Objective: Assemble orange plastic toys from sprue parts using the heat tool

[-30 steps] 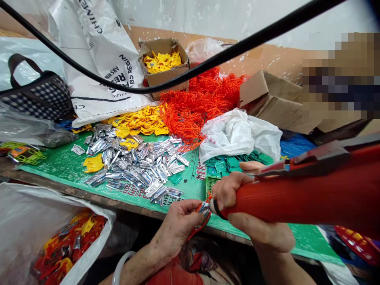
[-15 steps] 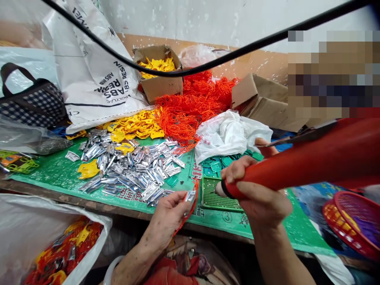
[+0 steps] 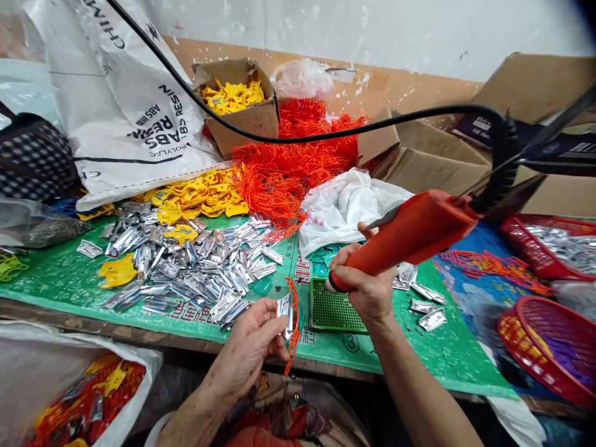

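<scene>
My left hand point(image 3: 249, 341) pinches a shiny silver part point(image 3: 285, 308) together with a thin orange-red plastic frame point(image 3: 295, 329), held above the table's front edge. My right hand point(image 3: 370, 288) is wrapped round a red electric screwdriver point(image 3: 407, 233), its cord running off the back end. The screwdriver slants down to the left, and its tip is over a green perforated tray point(image 3: 338, 308). Whether the tip touches anything in the tray cannot be made out. Left of the tray lies a heap of silver parts point(image 3: 186, 270).
Yellow plastic pieces point(image 3: 200, 195) and tangled orange-red frames point(image 3: 288, 161) are piled behind. A white plastic bag point(image 3: 349, 208) and cardboard boxes point(image 3: 242, 124) stand at the back. Red baskets point(image 3: 512, 347) sit at right. A black cord point(image 3: 316, 136) hangs across the view.
My view has turned to the right. The screwdriver's tip has drawn back a little to the left and up from the tray. My left hand has turned the silver part and orange-red frame more upright.
</scene>
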Demonstrator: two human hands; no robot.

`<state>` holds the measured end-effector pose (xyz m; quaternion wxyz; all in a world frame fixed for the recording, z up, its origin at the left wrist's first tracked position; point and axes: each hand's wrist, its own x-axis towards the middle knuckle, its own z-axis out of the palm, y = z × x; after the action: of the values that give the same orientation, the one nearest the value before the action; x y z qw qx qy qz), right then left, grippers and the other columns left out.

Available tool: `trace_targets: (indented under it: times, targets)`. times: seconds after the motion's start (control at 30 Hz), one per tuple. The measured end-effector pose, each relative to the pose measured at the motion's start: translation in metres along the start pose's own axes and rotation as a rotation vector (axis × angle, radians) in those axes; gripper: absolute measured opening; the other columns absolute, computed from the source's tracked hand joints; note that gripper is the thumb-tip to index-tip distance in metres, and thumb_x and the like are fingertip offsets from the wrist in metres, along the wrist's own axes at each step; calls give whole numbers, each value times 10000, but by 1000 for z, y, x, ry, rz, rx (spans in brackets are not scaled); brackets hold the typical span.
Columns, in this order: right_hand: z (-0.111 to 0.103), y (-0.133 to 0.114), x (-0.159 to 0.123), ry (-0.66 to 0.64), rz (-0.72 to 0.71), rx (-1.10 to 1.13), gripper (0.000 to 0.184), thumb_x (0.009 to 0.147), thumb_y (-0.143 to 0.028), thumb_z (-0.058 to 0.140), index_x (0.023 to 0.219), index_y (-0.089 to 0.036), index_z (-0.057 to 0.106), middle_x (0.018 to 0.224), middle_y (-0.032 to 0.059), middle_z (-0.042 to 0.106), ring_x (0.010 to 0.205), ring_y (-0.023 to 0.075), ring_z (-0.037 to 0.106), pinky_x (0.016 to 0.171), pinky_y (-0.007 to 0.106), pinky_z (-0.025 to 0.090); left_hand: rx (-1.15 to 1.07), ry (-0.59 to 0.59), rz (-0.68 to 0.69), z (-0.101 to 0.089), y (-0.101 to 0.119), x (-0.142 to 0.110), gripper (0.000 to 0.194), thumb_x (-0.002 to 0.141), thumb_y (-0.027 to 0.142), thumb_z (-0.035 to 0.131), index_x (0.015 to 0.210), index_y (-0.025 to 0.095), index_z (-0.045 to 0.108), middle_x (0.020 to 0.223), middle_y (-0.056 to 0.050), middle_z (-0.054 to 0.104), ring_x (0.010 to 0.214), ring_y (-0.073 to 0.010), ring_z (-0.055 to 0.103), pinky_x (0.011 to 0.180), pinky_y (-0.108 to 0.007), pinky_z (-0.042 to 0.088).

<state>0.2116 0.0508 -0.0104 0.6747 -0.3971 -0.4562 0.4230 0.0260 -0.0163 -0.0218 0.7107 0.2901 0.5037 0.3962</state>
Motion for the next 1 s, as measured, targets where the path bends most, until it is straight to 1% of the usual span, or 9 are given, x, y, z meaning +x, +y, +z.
trace_targets:
  times: [0.1,0.27,0.33,0.57,0.67,0.8,1.0]
  targets:
    - [-1,3,1,-4,9,-4,139,598,-182,758,652,-189,631,630,-34,599,596,142,581,559,304,494,7,-33,-17,1,-2,4,353,685,405,778,845,174,564,633,65,594,410,-63,522,420,-193,457]
    - [-3,1,-1,-3,-1,-4,121,607,-156,760,661,-185,655,642,-28,619,551,130,558,485,282,459,63,-77,23,1,-5,8,412,737,358,721,1067,162,569,596,86,566,414,-76,492,426,-199,431]
    - [-4,-1,-1,11,-5,-3,131,606,-148,764,672,-188,657,648,-29,620,558,134,563,477,281,462,110,-91,29,0,-6,10,419,748,347,710,1089,149,570,581,85,560,429,-81,490,441,-203,422]
    - [-11,0,-1,26,22,-62,123,610,-189,773,671,-186,666,650,-19,609,570,141,566,450,268,483,262,-74,71,-8,-10,16,375,767,374,696,1041,138,598,602,70,544,490,-86,472,473,-206,404]
    - [-12,1,-1,39,22,-73,121,604,-196,770,663,-190,665,647,-19,603,573,138,563,459,265,499,300,-69,67,-8,-10,16,353,763,375,682,1019,146,598,616,65,542,511,-87,460,475,-200,394]
    - [-12,1,-1,32,29,-70,108,612,-198,775,658,-193,677,652,-17,608,561,132,559,453,261,498,328,-46,48,-8,-7,15,295,744,392,678,906,164,585,589,75,528,489,-74,429,468,-192,368]
    - [-11,0,-1,44,27,-53,118,601,-193,782,666,-191,684,660,-15,620,562,137,575,453,267,509,318,-24,41,-4,1,18,305,687,421,711,781,203,520,533,95,516,445,-72,417,436,-188,346]
